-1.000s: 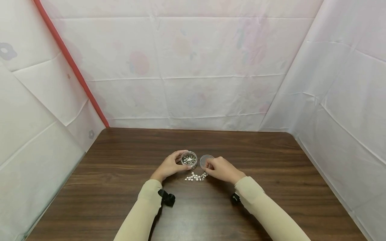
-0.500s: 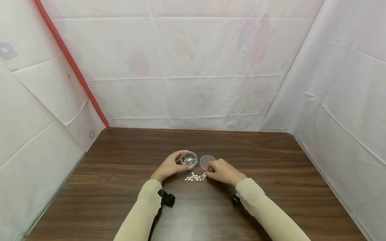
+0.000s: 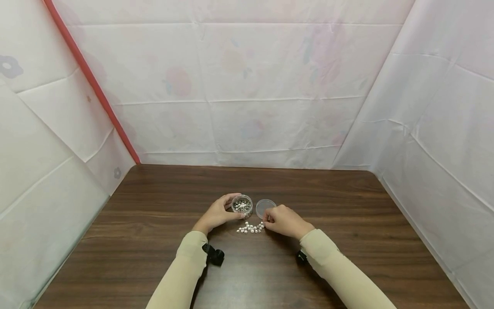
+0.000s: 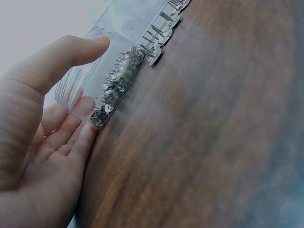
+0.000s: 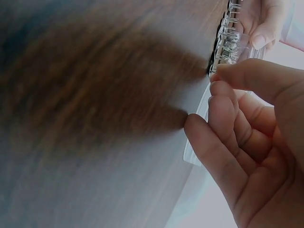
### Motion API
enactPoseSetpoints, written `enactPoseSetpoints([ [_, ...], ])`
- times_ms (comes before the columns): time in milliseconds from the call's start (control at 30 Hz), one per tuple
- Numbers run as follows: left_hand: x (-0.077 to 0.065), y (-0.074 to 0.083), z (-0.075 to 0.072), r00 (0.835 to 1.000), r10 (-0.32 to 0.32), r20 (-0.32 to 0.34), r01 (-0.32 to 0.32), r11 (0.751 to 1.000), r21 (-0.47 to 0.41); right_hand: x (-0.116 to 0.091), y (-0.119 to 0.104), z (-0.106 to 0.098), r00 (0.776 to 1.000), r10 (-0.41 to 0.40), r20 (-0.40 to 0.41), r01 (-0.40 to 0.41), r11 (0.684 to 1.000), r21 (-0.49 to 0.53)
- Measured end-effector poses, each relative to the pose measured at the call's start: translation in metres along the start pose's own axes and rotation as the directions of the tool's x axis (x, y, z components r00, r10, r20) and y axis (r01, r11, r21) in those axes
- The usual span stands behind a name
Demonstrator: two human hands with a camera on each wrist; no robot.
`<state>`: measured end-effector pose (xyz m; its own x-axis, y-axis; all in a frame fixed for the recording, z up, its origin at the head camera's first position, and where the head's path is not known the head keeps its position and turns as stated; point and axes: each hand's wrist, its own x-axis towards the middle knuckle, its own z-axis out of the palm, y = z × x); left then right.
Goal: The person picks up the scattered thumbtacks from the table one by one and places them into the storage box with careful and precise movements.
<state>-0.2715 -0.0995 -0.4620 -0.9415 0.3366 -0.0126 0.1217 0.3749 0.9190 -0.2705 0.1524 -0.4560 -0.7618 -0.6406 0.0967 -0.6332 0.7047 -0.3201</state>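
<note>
Left hand [image 3: 218, 214] grips the jar [image 4: 99, 71]; tacks [image 3: 252, 230] lie on its near side. Right hand [image 3: 284, 219] is at their right end (cannot tell whether pinching one). Apparent step: tack pickup, requiring a precise pinch next.

The jar [image 3: 251, 210] stands on the table [image 3: 247, 274] with tacks [image 3: 242, 206] in it. The left hand [image 3: 218, 213] is around its left side, thumb at the front. Just right of the jar, apart from it, the lid [image 3: 265, 207] lies on the table. Loose tacks [image 3: 251, 228] lie close in front of the jar, reaching past its right side; at their right end is the right hand [image 3: 286, 220]. Well behind the jar hangs a sheet [image 3: 247, 86].
</note>
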Motion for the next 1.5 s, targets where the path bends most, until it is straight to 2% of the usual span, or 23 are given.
enactPoseSetpoints([
  [600,0.001,0.0,0.0,1.0,-0.002,0.015,0.002,1.0,-0.001,-0.002,0.002,-0.002,0.999,-0.024,-0.034,0.026,0.999,0.045],
  [833,0.015,-0.03,0.005,0.999,-0.02,-0.028,0.019,1.0,-0.015,-0.002,0.004,-0.002,0.999,-0.013,-0.034,0.015,0.997,0.081],
  [967,0.017,-0.035,0.006,0.998,-0.014,-0.054,0.014,1.0,-0.013,-0.003,0.004,-0.002,1.0,0.003,-0.026,-0.001,0.995,0.102],
  [1167,0.018,-0.035,0.006,0.998,0.001,-0.063,-0.001,1.0,-0.007,-0.003,0.005,-0.001,1.0,0.02,-0.021,-0.017,0.993,0.116],
  [1300,0.016,-0.033,0.006,0.999,-0.011,-0.051,0.01,1.0,-0.003,-0.003,0.006,-0.001,1.0,0.021,-0.019,-0.018,0.992,0.123],
  [1500,0.004,-0.009,0.003,1.0,-0.013,-0.01,0.013,1.0,-0.002,-0.002,0.006,-0.002,1.0,0.019,-0.007,-0.018,0.991,0.132],
])
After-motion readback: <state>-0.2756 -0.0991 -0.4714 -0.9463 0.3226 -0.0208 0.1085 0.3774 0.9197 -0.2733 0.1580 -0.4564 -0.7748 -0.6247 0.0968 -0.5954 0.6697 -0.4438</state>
